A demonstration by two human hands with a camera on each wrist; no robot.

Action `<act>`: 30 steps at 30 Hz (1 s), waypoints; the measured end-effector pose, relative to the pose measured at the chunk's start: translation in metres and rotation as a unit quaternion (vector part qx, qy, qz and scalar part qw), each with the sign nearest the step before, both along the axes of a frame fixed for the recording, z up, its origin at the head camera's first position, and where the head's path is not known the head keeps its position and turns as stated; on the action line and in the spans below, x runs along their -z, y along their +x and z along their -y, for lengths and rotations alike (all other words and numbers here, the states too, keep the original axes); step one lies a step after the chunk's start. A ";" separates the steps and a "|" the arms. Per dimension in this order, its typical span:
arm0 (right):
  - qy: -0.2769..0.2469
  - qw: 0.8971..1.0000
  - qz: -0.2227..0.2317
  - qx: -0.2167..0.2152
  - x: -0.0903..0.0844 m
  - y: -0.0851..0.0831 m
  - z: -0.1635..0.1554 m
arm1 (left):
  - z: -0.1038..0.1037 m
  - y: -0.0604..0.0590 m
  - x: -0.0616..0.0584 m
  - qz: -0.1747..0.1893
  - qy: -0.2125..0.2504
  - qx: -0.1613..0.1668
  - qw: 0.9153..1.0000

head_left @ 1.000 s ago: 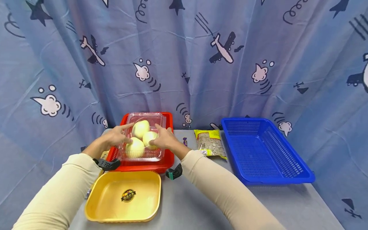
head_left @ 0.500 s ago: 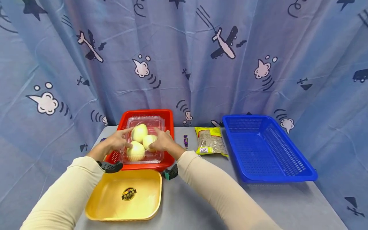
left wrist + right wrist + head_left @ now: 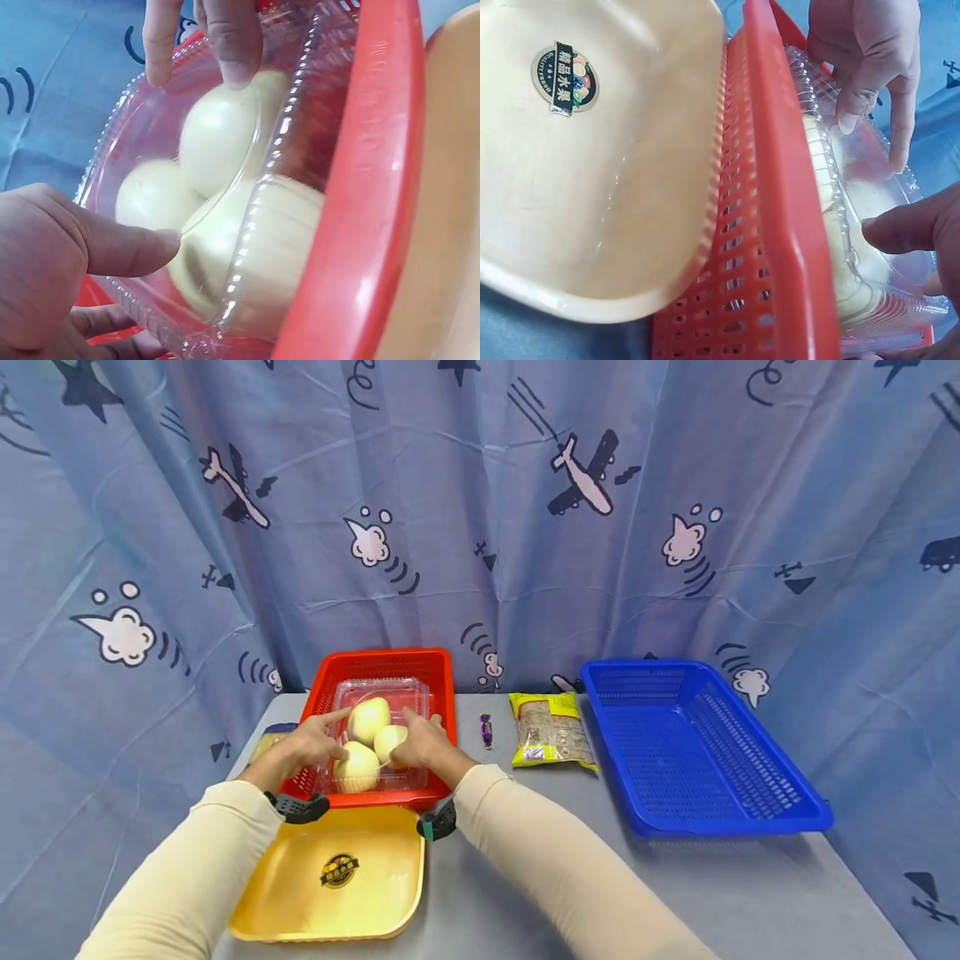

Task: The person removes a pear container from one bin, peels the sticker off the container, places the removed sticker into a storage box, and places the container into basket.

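Seen from the head camera, both hands grip a clear box [image 3: 378, 735] of three pale round fruits [image 3: 368, 719], which sits in a red basket [image 3: 442, 693] at the back left of the bench [image 3: 525, 860]. The left hand [image 3: 303, 745] holds the box's left side, forefinger stretched over the lid; the right hand [image 3: 420, 743] holds its right side, fingers curled at the edge. A yellow tray [image 3: 300, 893] lies just in front of the basket, touching it. A small wrapped sweet [image 3: 486, 729], a snack bag [image 3: 550, 731] and a blue basket [image 3: 750, 810] lie to the right, with an aeroplane-print curtain [image 3: 525, 527] behind.

At the left wrist, the thumb [image 3: 124, 244] presses the box's clear lid [image 3: 225, 195] over the fruits, while the other hand's fingertips [image 3: 232, 45] touch the far edge.

At the right wrist, the thumb [image 3: 900, 225] and fingers pinch the box rim inside the red basket, the left hand's fingers [image 3: 862, 82] on the far side, the yellow tray alongside.
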State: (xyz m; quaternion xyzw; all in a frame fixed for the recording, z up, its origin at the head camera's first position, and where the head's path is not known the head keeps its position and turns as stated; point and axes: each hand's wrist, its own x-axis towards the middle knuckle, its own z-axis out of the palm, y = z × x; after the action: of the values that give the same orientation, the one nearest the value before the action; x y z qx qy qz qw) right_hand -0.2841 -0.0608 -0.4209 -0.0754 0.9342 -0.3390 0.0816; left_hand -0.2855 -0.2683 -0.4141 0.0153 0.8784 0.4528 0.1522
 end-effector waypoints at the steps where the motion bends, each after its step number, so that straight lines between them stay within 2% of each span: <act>1: 0.000 1.000 -0.001 0.001 0.001 0.000 0.000 | -0.001 0.000 0.001 0.000 -0.003 -0.001 1.000; 11: 0.000 1.000 0.011 0.003 0.011 -0.003 0.002 | -0.006 0.000 0.009 0.016 -0.011 -0.023 1.000; 30: 0.023 1.000 0.020 -0.002 0.007 0.006 0.003 | -0.010 0.006 0.009 0.009 -0.060 -0.013 0.998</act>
State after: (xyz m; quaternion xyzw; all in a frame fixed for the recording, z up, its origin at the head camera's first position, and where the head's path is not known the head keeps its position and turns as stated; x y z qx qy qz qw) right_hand -0.2784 -0.0637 -0.4277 -0.0682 0.9399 -0.3185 0.1028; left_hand -0.2798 -0.2585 -0.4231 -0.0097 0.9027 0.4014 0.1546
